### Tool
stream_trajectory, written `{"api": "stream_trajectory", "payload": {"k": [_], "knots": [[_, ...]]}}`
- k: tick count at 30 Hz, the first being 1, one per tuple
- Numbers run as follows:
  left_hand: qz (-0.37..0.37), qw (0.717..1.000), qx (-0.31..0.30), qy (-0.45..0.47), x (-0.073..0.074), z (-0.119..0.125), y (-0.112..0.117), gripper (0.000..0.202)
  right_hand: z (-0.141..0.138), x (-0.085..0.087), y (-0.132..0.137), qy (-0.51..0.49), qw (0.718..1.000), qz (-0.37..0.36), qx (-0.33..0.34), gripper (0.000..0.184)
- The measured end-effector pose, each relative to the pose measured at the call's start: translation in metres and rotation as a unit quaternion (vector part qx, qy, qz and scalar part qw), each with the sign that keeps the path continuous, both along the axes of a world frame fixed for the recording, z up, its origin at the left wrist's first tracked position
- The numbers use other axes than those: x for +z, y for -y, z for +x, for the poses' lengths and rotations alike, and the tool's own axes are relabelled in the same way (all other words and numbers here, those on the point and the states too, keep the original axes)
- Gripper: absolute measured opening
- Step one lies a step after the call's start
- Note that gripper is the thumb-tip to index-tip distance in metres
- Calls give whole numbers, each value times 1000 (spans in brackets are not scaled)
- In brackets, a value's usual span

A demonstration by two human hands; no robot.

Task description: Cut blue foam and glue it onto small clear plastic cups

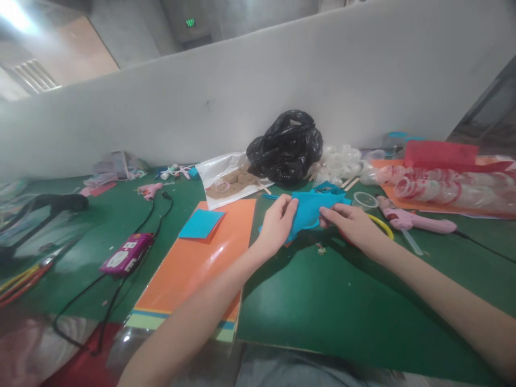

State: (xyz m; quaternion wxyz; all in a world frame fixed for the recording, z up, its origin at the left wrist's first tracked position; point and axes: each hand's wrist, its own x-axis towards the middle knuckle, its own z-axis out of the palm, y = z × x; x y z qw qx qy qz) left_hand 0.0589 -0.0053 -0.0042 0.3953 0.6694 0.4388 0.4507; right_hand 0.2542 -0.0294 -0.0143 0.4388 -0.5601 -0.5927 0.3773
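Observation:
Both of my hands hold a piece of blue paper [310,208] just above the green mat [322,301]. My left hand [277,223] grips its left edge with fingers curled around it. My right hand [351,224] pinches its right side between thumb and fingers. Under my right hand lie scissors with a yellow handle [382,224], partly hidden.
An orange sheet stack [193,263] with a small blue square [200,223] lies to the left. A pink glue gun [415,220] rests on the right, another [150,189] at the back left. A black plastic bag [287,144], tape rolls [427,189] and a purple power strip [126,253] surround them.

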Motion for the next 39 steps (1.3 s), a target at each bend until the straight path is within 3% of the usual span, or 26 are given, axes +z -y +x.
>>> {"api": "stream_trajectory", "payload": {"k": [5, 9, 16, 20, 24, 28, 35, 39], "knots": [[-114, 987, -109, 44, 0, 2, 3, 27, 3, 4, -2, 27, 998, 23, -53, 63], [-130, 977, -169, 28, -3, 3, 0, 28, 7, 7, -6, -1, 995, 40, -86, 61], [-162, 953, -237, 99, -7, 5, -4, 28, 17, 14, -9, -28, 991, 35, -128, 49], [-167, 951, -244, 90, -8, 2, -5, 27, 34, 14, -14, -83, 982, 51, -160, 48], [-154, 961, -215, 80, -9, 2, -5, 28, 45, 14, -15, -77, 982, 59, -161, 49], [-160, 965, -192, 83, -9, 4, -4, 35, 37, 16, -10, -47, 988, 49, -141, 49], [-149, 967, -206, 21, 0, 3, 2, 33, 22, 28, -3, 2, 992, 41, -122, 48], [-137, 971, -195, 16, 0, 2, 1, 33, 22, 22, -5, -34, 993, 44, -100, 52]]}}
